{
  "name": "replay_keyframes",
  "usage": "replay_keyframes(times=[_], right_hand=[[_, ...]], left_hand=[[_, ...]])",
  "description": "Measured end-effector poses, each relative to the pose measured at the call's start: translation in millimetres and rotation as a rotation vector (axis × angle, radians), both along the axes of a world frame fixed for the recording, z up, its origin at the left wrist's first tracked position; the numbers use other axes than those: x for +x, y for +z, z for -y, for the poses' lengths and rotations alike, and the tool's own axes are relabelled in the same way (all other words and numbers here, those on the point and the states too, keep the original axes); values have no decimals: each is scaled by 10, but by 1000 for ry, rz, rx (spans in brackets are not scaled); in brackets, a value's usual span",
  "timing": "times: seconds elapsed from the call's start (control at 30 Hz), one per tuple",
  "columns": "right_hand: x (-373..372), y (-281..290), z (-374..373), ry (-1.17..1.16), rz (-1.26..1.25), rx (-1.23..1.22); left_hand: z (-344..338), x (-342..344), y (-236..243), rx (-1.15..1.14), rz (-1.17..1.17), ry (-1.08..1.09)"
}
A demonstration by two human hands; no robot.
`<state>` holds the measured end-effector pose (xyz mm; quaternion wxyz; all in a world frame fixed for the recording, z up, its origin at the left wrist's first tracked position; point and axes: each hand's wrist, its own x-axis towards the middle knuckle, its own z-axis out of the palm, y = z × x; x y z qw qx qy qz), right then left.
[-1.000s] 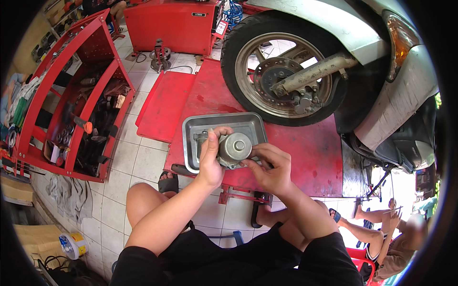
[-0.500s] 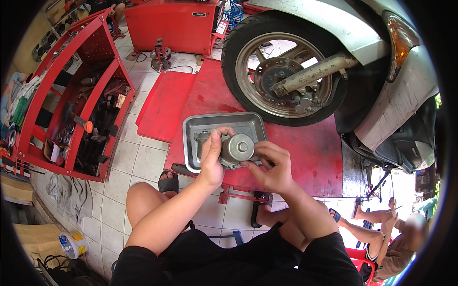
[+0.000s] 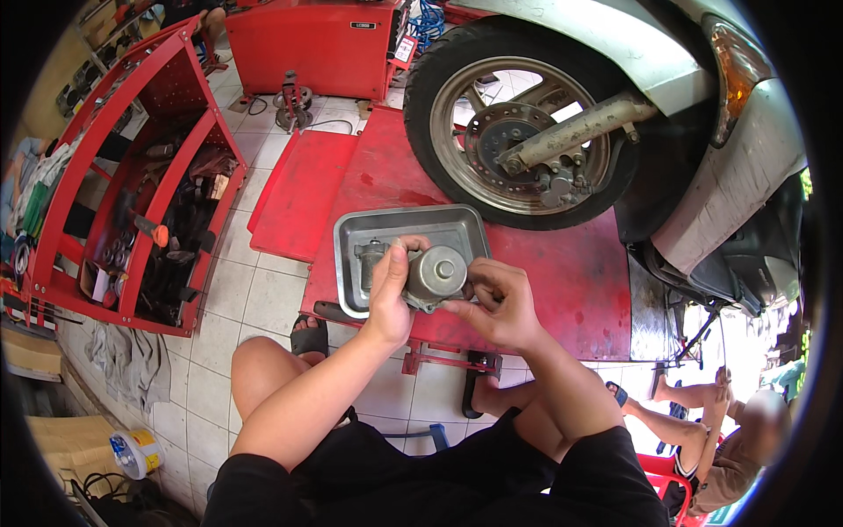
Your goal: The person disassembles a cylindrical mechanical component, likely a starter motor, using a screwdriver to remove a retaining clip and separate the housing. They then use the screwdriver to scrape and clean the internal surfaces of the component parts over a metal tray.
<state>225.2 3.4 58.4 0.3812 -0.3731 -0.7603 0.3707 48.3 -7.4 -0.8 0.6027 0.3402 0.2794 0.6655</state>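
Note:
My left hand is wrapped round the left side of a grey cylindrical metal part, which looks like a small motor housing. Its round end, with a raised boss in the middle, faces up, and an eared flange shows at its lower edge. On the other side, my right hand has its fingers curled in, thumb and fingertips pressed at the part's right edge; anything small between them is hidden. Both hands are above the near part of a metal tray. Inside it, beside my left hand, lies another grey metal piece, partly covered.
A red platform bears the tray and a scooter's front wheel. A dark handle lies by the tray's near left corner. At left stands a red tool cart with tools. A person sits at the lower right.
My right fingers have curled in slightly more at the part's edge. The left hand keeps its grip. The whole view has shifted very slightly.

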Motion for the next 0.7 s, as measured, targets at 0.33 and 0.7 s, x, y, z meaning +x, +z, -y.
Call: replay_keyframes(times=[0.33,0.7], right_hand=[[-22,12,15,-44,17,2],[-35,-2,13,-38,41,-2]], left_hand=[[16,18,80,-116,167,-43],[27,19,149,-120,156,-42]])
